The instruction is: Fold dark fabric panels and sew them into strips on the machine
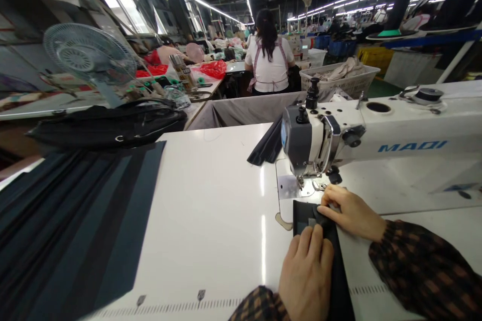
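Observation:
A dark fabric strip (341, 281) with a folded top end lies on the white table, just in front of the sewing machine's needle area (303, 183). My left hand (307, 271) rests over the strip, its fingers curled together and gripping the cloth near a small grey patch (312, 221). At the strip's upper right edge, my right hand (348, 210) pinches the fabric between thumb and fingers. The presser foot stands just beyond the strip's end, apart from it. My fingers hide part of the fold.
The white sewing machine (410, 130) fills the right side. More dark pieces (265, 148) lie behind its head. Large dark panels (113, 220) cover the table's left, with a black bag (109, 125) beyond. A fan (88, 55), a basket (341, 77) and a seated person (269, 62) are farther back.

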### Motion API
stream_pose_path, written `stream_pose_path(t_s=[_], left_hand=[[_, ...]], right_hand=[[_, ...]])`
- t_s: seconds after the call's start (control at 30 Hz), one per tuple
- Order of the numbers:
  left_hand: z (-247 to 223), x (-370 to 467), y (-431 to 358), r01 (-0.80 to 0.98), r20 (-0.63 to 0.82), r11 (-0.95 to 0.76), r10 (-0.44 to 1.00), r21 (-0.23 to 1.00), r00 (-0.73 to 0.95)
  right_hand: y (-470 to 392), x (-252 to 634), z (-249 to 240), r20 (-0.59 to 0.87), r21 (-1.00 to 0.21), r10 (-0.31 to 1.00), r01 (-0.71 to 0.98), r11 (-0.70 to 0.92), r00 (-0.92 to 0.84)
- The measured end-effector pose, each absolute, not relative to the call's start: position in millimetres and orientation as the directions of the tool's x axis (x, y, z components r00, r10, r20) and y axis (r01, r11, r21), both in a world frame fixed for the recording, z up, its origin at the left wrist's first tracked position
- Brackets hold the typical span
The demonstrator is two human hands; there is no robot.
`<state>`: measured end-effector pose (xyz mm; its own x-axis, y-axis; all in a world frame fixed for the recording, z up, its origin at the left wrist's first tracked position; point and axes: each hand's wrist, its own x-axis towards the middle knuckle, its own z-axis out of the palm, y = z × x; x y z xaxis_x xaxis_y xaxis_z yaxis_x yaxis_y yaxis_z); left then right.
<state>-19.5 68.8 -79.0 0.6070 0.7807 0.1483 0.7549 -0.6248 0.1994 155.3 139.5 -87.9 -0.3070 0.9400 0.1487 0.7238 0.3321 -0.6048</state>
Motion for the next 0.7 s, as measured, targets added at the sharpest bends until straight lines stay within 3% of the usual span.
stream_pose_path(t_s=[0.57, 0.7], left_hand=[[-81.3, -18.7, 72.4, 0.707, 0.09, -0.694, 0.72, 0.137, 0.689], [-79.4, -16.0, 71.7, 0.728, 0.085, -0.676, 0.737, 0.117, 0.671]], right_hand=[[138.8, 144.5, -98.2, 0.246, -0.506, 0.956, 0.82, 0.27, -0.163], [124.4, 142.4, -96.5, 0.346, -0.44, 0.926, 0.846, 0.301, -0.149]])
